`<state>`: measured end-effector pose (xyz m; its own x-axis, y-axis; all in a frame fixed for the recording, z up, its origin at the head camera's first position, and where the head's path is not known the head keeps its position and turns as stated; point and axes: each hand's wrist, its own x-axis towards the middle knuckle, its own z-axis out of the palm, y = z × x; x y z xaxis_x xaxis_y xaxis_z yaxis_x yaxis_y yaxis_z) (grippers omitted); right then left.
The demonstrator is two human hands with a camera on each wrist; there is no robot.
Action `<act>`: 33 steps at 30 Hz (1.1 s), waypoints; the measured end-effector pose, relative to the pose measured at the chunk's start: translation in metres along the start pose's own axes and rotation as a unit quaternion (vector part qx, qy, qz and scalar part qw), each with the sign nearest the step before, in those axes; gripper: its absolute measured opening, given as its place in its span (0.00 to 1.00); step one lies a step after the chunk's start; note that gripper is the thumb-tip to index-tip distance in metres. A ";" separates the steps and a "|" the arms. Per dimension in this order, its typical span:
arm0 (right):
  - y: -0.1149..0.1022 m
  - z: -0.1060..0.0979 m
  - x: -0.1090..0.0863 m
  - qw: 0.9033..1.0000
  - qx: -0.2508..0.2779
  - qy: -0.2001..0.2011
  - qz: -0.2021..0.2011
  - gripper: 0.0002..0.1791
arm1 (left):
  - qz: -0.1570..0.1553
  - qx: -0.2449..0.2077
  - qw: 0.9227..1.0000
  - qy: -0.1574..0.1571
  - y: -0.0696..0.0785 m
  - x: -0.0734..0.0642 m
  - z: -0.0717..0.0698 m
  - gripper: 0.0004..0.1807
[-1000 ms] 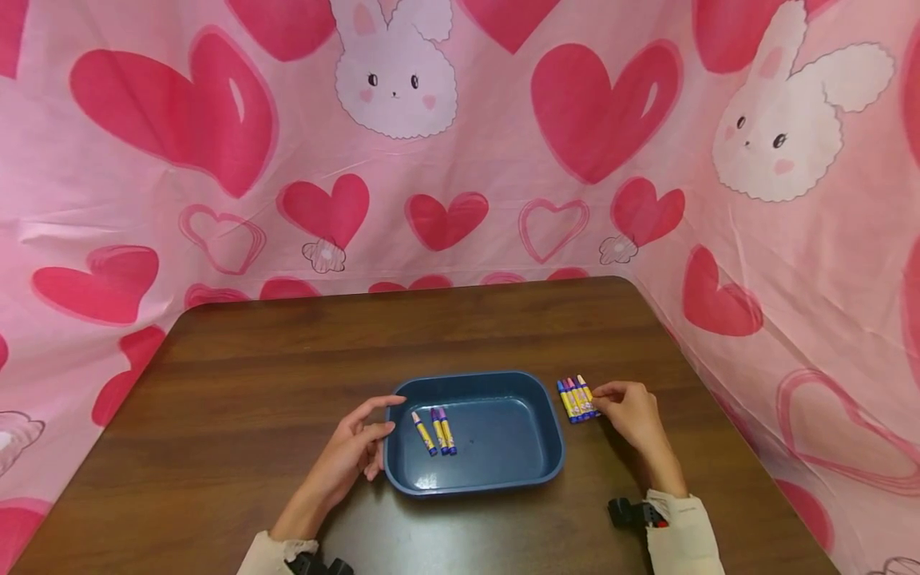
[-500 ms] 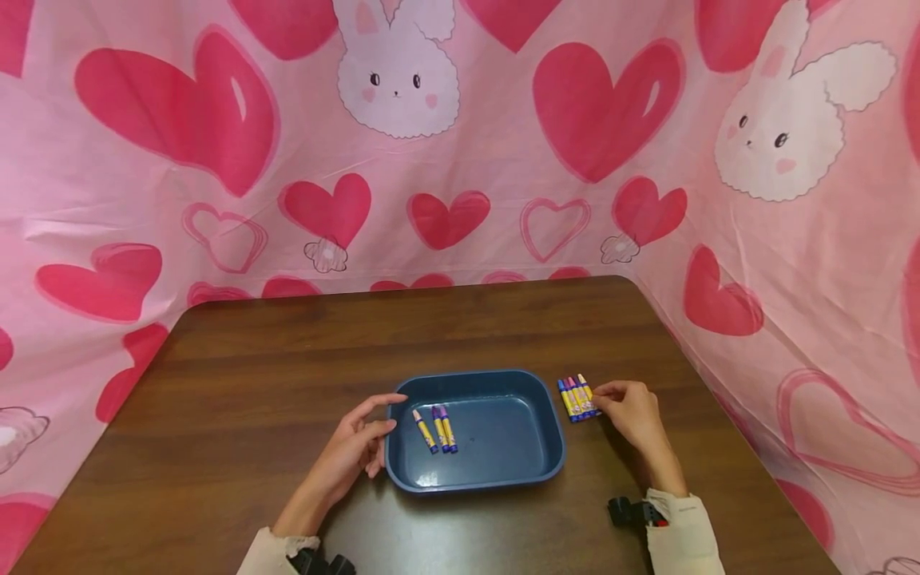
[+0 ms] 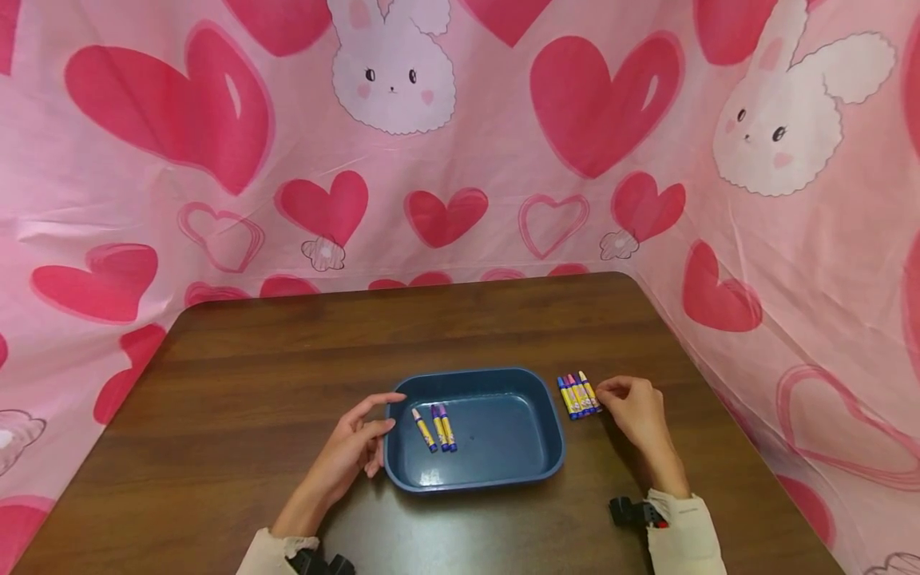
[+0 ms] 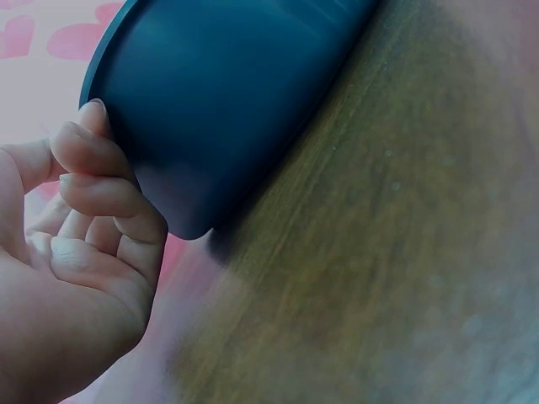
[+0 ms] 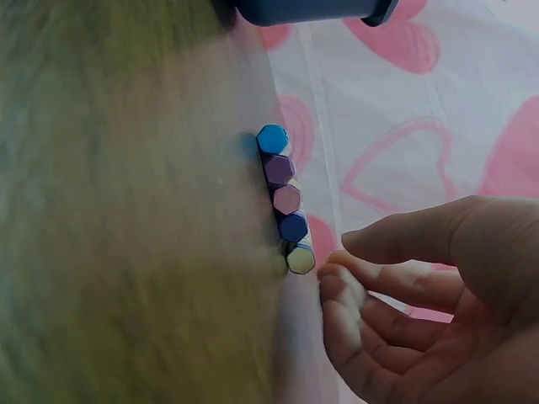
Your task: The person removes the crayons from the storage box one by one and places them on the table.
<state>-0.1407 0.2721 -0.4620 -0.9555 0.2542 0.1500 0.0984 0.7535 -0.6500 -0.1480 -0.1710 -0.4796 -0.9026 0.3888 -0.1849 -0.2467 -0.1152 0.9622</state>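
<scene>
Right hand (image 3: 638,411): thumb and index fingers nearly meet at the tips, the others bend loosely behind; nothing shows between them.
Right fingertips: just beside the row's outer end, whether touching I cannot tell; the pose seems suited to nudging that edge straight.
Left hand (image 3: 347,450): index and thumb reach almost straight to the tray's left rim and rest on it, with no firm grip visible; probably this steadies it.
Crayon row: 5 on the bench, right of the tray, side by side, tips away from the person: blue crayon (image 5: 272,140), purple crayon (image 5: 280,170), pink crayon (image 5: 287,199), dark blue crayon (image 5: 294,227), pale-yellow crayon (image 5: 301,259), the last nearest the right hand.
Crayon ends: they look 6-sided, which should help the row lie without rolling.
Blue tray (image 3: 503,447): flat between the 2 hands, within easy reach of both.
Inside tray: 3 crayons at the left; a peach-tipped crayon (image 3: 425,432) slants, apart from a dark purple crayon (image 3: 440,429) and a lilac crayon (image 3: 448,429), paired closely.
Wooden bench (image 3: 287,367): carries everything.
Heart-print cloth (image 3: 503,160): hangs behind, apparently screening the surroundings.
</scene>
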 end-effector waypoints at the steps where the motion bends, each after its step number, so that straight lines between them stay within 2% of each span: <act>1: 0.000 0.000 0.000 1.000 0.000 -0.001 0.000 0.07 | 0.001 0.001 1.000 -0.001 0.000 0.000 0.000 0.24; 10: 0.006 0.007 0.006 0.998 0.035 -0.041 -0.036 0.13 | 0.009 0.003 1.000 -0.001 0.000 0.000 -0.002 0.24; 15: 0.007 0.011 0.006 0.996 0.047 -0.049 -0.051 0.13 | 0.004 0.001 1.000 -0.002 0.000 0.001 -0.001 0.24; 27: 0.007 0.010 0.004 0.997 0.042 -0.039 -0.052 0.12 | -0.005 0.006 1.000 -0.003 0.001 0.000 -0.001 0.24; 33: 0.003 0.010 0.002 0.997 0.042 -0.054 -0.043 0.12 | -0.006 0.003 1.000 -0.005 0.001 0.000 -0.001 0.24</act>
<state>-0.1449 0.2689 -0.4712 -0.9842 0.1207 0.1296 -0.0043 0.7153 -0.6988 -0.1491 -0.1721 -0.4790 -0.8963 0.3988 -0.1938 -0.2547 -0.1053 0.9613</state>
